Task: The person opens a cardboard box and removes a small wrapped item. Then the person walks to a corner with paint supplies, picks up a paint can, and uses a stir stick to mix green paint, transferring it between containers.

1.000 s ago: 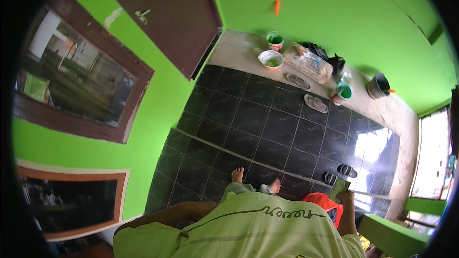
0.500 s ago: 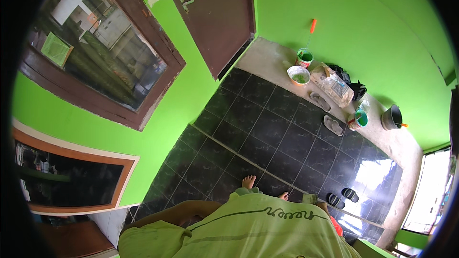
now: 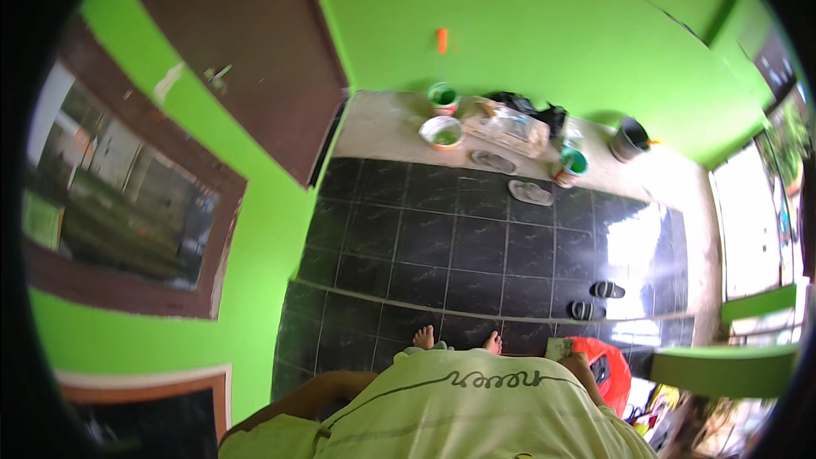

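Head view: with right hand (image 3: pixel 579 362) grasping the plate (image 3: pixel 558 348) toward the floor's (image 3: pixel 476 238) right edge, maintain clearance from the red object (image 3: pixel 620 384); left hand hidden, grip indeterminable.

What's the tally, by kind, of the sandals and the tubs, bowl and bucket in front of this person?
Grey sandals: 2
Black sandals: 2
Tubs, green inside: 2
Pale bowl: 1
Dark bucket: 1
Total: 8

Door (image 3: pixel 242 59) left of bowl (image 3: pixel 444 145) | sack (image 3: pixel 510 129) right of bowl | two sandals (image 3: pixel 530 194) before sack
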A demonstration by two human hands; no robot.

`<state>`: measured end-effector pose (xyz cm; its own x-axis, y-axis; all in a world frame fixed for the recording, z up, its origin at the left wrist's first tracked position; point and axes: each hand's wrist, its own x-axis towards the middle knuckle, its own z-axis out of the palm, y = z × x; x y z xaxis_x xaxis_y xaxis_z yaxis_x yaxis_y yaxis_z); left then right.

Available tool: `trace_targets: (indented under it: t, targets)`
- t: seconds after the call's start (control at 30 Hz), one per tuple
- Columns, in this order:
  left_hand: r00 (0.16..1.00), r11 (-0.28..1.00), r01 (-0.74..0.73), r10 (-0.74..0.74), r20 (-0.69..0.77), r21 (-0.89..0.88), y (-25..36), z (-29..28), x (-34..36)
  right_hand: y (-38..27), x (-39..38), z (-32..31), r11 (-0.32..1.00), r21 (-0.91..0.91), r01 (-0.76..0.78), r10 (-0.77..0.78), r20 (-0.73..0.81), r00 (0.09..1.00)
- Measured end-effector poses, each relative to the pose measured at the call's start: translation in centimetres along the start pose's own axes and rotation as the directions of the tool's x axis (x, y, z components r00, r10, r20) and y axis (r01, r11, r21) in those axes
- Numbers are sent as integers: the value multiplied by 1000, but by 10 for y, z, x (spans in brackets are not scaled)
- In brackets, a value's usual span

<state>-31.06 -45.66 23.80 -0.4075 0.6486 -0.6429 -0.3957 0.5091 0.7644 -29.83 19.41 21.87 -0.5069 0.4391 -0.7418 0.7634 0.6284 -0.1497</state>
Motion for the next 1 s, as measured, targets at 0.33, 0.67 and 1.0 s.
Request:
trace_targets:
  t: [0.33, 0.67, 1.0]
  targets:
    - [921, 992, 129, -121, 370, 2, 124, -47, -77, 51, -85, 21, 996, 36, 77, -74, -69, 995]
    - [881, 984, 177, -172, 441, 31, 141, -70, -71, 89, -111, 46, 997, 55, -55, 58, -50, 997]
    - [881, 986, 162, -131, 454, -28, 135, -72, -79, 64, -51, 45, 994, -104, 19, -22, -27, 999]
